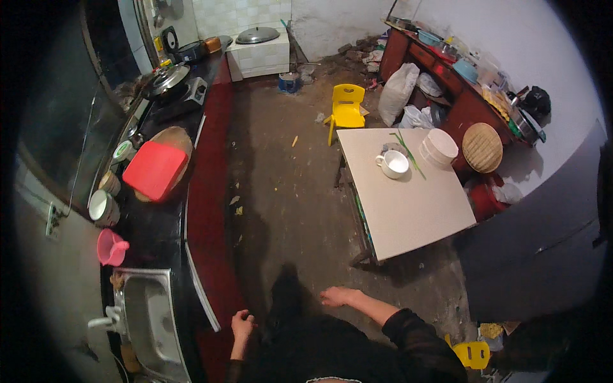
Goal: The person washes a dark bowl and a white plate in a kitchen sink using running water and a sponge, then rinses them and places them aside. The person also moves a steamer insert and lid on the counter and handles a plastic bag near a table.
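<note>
My left hand [243, 324] hangs beside the red cabinet front [208, 225] below the counter, its fingers curled. A small dark spot shows between thumb and fingers; whether it is an object or a gap is unclear. My right hand [338, 297] is held out over the floor, bent at the wrist with the fingers loosely curled. Nothing can be seen in it, but its palm is hidden. Nearest to the left hand is the steel sink [165, 306] with its white tap [111, 320]. Ahead of the right hand stands the low table [407, 215].
On the table are a white cup [395, 164], green stalks [413, 158] and a pale tub [439, 146]. The counter bears a pink dipper [112, 247], a red plastic basin [155, 170] and a lidded pan [168, 80]. Small yellow chairs [348, 106] stand ahead and behind right.
</note>
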